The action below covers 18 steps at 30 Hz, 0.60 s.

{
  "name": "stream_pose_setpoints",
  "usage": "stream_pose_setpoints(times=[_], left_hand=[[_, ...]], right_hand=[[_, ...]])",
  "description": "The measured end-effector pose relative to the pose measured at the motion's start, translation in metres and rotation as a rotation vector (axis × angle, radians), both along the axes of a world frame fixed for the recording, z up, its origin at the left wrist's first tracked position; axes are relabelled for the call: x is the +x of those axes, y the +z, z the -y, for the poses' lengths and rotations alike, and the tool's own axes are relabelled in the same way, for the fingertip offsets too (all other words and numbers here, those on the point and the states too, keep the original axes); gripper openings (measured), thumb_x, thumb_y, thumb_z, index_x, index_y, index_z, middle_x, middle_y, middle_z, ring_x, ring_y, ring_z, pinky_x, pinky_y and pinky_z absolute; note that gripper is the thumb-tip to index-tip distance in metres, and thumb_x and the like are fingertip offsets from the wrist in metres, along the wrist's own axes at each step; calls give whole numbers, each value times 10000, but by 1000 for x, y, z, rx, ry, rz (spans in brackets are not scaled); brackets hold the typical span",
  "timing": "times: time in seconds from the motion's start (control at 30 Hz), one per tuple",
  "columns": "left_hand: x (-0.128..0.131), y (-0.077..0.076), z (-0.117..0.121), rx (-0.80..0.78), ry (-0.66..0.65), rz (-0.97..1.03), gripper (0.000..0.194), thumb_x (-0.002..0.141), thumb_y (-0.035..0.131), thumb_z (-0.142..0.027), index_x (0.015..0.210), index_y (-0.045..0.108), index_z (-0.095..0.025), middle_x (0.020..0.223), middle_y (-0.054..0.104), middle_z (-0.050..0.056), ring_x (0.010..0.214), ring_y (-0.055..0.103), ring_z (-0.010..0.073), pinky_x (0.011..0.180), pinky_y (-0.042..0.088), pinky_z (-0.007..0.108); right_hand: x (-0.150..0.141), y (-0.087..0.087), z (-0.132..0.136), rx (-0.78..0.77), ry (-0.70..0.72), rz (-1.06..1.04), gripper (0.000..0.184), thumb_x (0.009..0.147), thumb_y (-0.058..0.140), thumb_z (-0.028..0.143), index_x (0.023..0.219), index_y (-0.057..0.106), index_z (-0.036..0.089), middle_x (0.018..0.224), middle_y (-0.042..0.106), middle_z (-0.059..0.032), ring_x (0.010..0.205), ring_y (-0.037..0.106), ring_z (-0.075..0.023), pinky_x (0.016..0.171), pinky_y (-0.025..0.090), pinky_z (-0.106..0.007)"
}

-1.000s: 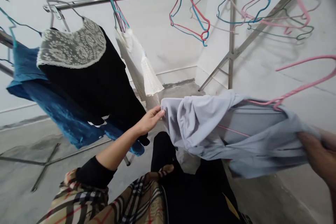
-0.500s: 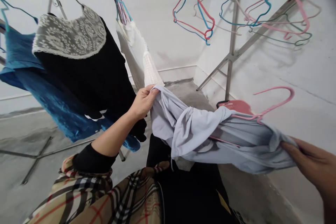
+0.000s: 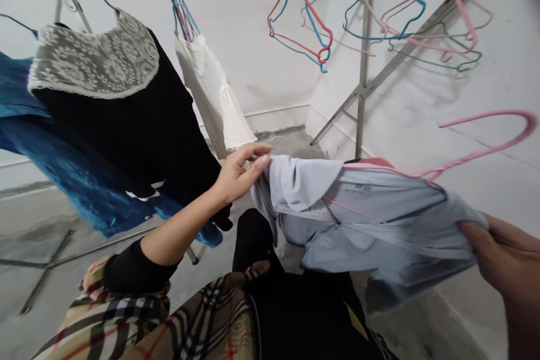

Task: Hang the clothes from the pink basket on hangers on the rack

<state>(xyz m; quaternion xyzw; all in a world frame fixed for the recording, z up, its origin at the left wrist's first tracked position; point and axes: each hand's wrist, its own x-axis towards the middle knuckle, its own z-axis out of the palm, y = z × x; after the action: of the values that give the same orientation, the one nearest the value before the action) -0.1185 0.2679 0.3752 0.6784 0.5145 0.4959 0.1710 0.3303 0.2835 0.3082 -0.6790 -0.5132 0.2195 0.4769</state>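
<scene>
Right hand [image 3: 504, 253] pinches grey garment [image 3: 405, 216]; left hand [image 3: 238, 175] half-open at its edge, hold unclear; smooth folds along pink hanger [image 3: 464, 161]

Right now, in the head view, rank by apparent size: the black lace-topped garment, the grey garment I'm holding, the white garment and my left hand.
1. Black lace-topped garment and grey garment: too close to rank, the grey one seeming nearer the camera.
2. White garment.
3. Left hand.
</scene>
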Motion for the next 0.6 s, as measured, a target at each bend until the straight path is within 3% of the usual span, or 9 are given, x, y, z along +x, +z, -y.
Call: stream_pose_setpoints(times=[0.1,0.27,0.43,0.53,0.6], left_hand=[[9,2,-3,27,-75,-193,316,888,583,-398,1094,674,-176,1060,721,79,975,654,188,873,493,286],[11,2,-20,159,14,-272,266,891,585,-385,1033,694,-189,951,736,52,877,669,175,777,500,265],[9,11,-40,263,94,-283,242,900,571,-392,974,705,-205,895,722,35,811,645,157,719,480,259],[5,15,-52,334,95,-275,285,911,546,-434,956,715,-208,799,682,30,746,606,150,693,468,265],[1,18,-58,369,91,-271,331,917,522,-464,967,722,-204,763,648,34,720,584,151,682,465,275]], right_hand=[[-7,7,-1,9,16,42,219,632,722,362,845,750,407,954,749,-31,1001,676,-340,869,537,-421],[-18,24,-1,-6,75,44,337,603,713,473,882,767,292,896,749,-29,918,691,-320,804,573,-416],[-1,35,-7,-200,231,-43,374,618,732,550,927,761,342,933,743,-46,953,690,-299,787,572,-367],[15,41,-9,-361,407,-181,413,586,765,554,961,754,382,957,737,-98,927,701,-313,762,585,-370],[18,45,-9,-364,461,-180,405,574,750,567,942,758,396,901,733,-141,851,712,-333,692,593,-395]])
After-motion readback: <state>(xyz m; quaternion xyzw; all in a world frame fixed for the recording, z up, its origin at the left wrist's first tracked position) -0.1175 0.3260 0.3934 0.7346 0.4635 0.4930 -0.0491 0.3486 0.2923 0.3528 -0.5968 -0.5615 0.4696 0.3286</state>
